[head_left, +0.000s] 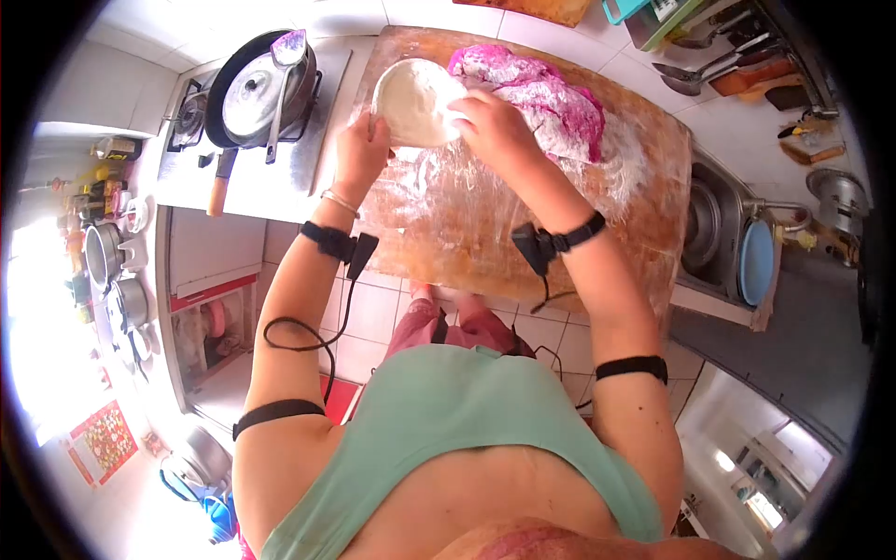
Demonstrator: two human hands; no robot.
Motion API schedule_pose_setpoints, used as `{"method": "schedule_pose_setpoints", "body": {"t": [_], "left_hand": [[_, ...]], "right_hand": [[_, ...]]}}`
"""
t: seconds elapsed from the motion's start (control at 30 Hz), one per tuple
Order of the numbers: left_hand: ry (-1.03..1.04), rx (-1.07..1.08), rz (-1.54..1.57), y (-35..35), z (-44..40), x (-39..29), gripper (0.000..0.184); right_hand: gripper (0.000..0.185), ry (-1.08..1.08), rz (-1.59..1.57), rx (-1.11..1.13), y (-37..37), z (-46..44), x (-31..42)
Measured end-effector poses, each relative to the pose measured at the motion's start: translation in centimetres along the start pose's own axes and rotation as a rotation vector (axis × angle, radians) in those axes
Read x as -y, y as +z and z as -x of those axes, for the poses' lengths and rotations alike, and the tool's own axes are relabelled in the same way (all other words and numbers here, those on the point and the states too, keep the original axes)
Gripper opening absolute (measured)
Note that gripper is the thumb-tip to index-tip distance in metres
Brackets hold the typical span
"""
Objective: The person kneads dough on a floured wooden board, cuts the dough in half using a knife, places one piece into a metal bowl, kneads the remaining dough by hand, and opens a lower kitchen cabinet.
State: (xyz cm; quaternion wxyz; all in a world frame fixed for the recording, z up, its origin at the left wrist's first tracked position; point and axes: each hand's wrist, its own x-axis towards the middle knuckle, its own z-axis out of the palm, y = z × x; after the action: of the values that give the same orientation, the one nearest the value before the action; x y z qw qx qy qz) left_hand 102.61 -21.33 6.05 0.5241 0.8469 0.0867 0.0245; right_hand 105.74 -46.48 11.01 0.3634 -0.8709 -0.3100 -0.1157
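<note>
A pale round bowl [411, 105] with white flour inside is tilted above the board, its opening facing me. My left hand [362, 149] grips its lower left rim, with the fingertips partly hidden behind it. At the right rim, my right hand [495, 131] has its thumb and fingers closed on the edge. Just beyond that hand lies a bright magenta dough mass [560, 107] dusted with flour. Beneath everything is a wooden board [448, 233] streaked with flour.
On the left, a wok [224, 103] sits on the stove with a lid [252, 98] and a spatula [280, 93]. A sink [709, 224] with a blue basin [756, 261] stands right of the board. Utensils [719, 70] hang on the wall.
</note>
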Motion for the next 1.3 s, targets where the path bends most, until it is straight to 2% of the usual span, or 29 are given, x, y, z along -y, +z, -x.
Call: {"method": "schedule_pose_setpoints", "body": {"t": [0.1,0.17,0.2,0.27,0.3,0.33,0.37,0.4,0.43,0.5,0.53,0.6,0.67,0.73,0.77,0.83,0.87,0.9,0.93,0.97,1.0,1.03,1.07,1.1,1.17,1.23,1.27,1.3], "left_hand": [[0.046,0.037,-0.024,0.3,1.8,-0.1,0.029],[0.022,0.09,-0.01,0.3,2.7,-1.0,0.029],[-0.003,0.084,0.006,0.0,2.8,-1.6,0.034],[-0.059,0.091,0.088,-0.5,1.4,0.9,0.034],[-0.052,0.046,0.131,-0.8,1.0,1.1,0.034],[-0.054,0.042,0.061,-1.5,0.1,1.2,0.035],[-0.085,0.007,0.115,-1.6,-0.8,1.9,0.035],[-0.11,-0.035,0.171,-1.7,-2.1,2.3,0.036],[-0.108,-0.033,0.175,-1.9,-3.3,2.6,0.036],[-0.08,-0.05,0.139,-2.1,-5.6,3.7,0.038],[-0.079,-0.042,0.143,-1.7,-6.9,4.4,0.038],[-0.187,-0.087,0.231,-0.4,-9.4,5.4,0.038],[-0.208,-0.063,0.246,0.4,-10.8,5.5,0.039],[-0.189,-0.043,0.145,1.1,-11.4,5.4,0.039],[-0.219,-0.03,0.15,1.3,-11.7,5.4,0.041],[-0.227,-0.004,0.222,1.8,-11.8,6.0,0.043],[-0.241,0.013,0.294,2.1,-11.9,6.5,0.044],[-0.283,0.038,0.378,2.4,-12.2,7.6,0.049],[-0.278,0.046,0.377,2.5,-12.7,9.4,0.049],[-0.212,-0.033,0.155,2.4,-13.3,11.1,0.053],[-0.146,-0.115,-0.068,2.4,-13.8,11.7,0.057],[-0.003,-0.389,-0.375,2.5,-12.3,10.3,0.066],[0.019,-0.371,-0.284,1.6,-11.3,8.7,0.072],[0.1,-0.438,-0.343,1.2,-10.4,7.6,0.069],[0.187,-0.515,-0.407,1.0,-8.4,5.0,0.065],[0.424,-0.438,-0.326,1.0,-6.6,1.6,0.056],[0.563,-0.412,-0.372,1.2,-6.0,0.5,0.048],[0.589,-0.357,-0.357,1.6,-5.2,-0.9,0.048]], "right_hand": [[0.016,0.076,0.139,0.064,4.2,-1.8,0.8],[0.017,0.042,0.289,0.272,5.9,-1.8,0.2],[0.017,0.043,0.302,0.276,5.6,-2.1,-0.1],[0.027,0.224,0.027,0.211,5.1,-2.6,-0.1],[0.028,0.15,0.062,0.044,3.6,-2.1,-0.4],[0.02,0.129,-0.019,-0.077,1.9,-1.6,-1.0],[0.022,0.335,-0.146,-0.041,-1.6,-1.0,0.5],[0.024,0.445,-0.138,-0.066,-4.7,0.1,0.5],[0.023,0.265,0.083,-0.193,-6.3,1.7,-1.4],[0.027,0.412,0.39,-0.061,-9.0,5.2,-5.0],[0.027,0.418,0.396,-0.063,-8.9,6.2,-5.0],[0.033,0.642,0.631,0.201,-8.5,8.5,-4.8],[0.04,0.598,0.343,0.14,-8.6,9.0,-0.9],[0.038,0.479,0.168,-0.068,-9.8,9.4,-0.7],[0.036,0.633,0.208,-0.107,-11.0,9.6,-0.8],[0.036,0.695,0.286,-0.306,-12.3,11.1,-4.4],[0.036,0.701,0.288,-0.314,-12.0,12.2,-7.5],[0.044,0.658,0.361,-0.213,-11.7,13.2,-10.2],[0.054,0.693,0.342,-0.126,-11.8,13.1,-10.0],[0.064,0.726,0.325,-0.037,-11.9,13.0,-9.6],[0.064,0.727,0.326,-0.043,-11.2,12.5,-9.9],[0.065,0.64,0.399,-0.001,-10.4,11.6,-10.5],[0.067,0.549,0.469,0.035,-9.7,10.4,-11.2],[0.077,0.531,0.489,0.061,-9.4,8.9,-11.4],[0.084,0.514,0.489,0.072,-8.1,5.7,-12.6],[0.096,0.531,0.517,0.14,-7.2,2.3,-14.6],[0.096,0.524,0.513,0.132,-6.7,1.3,-15.9],[0.096,0.554,0.442,0.181,-6.2,0.4,-17.1]]}}
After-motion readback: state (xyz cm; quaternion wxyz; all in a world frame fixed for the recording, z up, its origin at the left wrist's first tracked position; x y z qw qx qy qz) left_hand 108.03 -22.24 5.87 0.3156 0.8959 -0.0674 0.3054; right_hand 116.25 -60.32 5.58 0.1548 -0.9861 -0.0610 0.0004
